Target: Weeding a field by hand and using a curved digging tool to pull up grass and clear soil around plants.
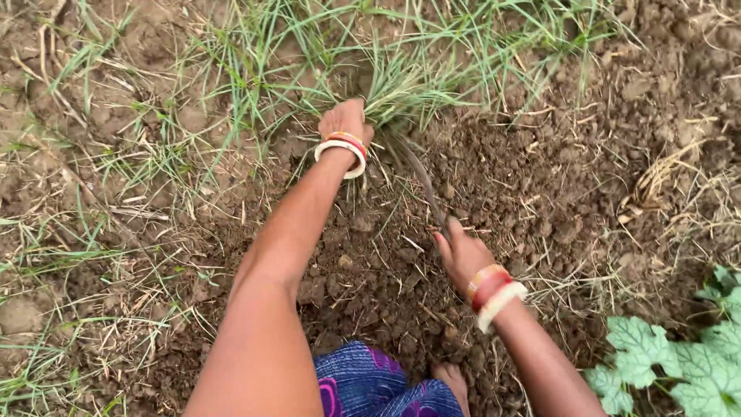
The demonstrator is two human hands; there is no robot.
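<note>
bare soil [540, 177], grass tufts [401, 77], dry straw [664, 174]

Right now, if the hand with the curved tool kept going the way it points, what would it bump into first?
Probably the grass clump gripped by the left hand; the right hand aims its sickle toward its base.

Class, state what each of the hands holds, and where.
Left hand grips a grass clump near its base; right hand holds a sickle by its handle.

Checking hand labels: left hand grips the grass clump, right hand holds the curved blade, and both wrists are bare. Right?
Not quite. The head view shows bangles on both wrists, not bare wrists. The rest holds: the left hand grips the grass clump, and the right hand holds the curved blade over the loose soil.
</note>
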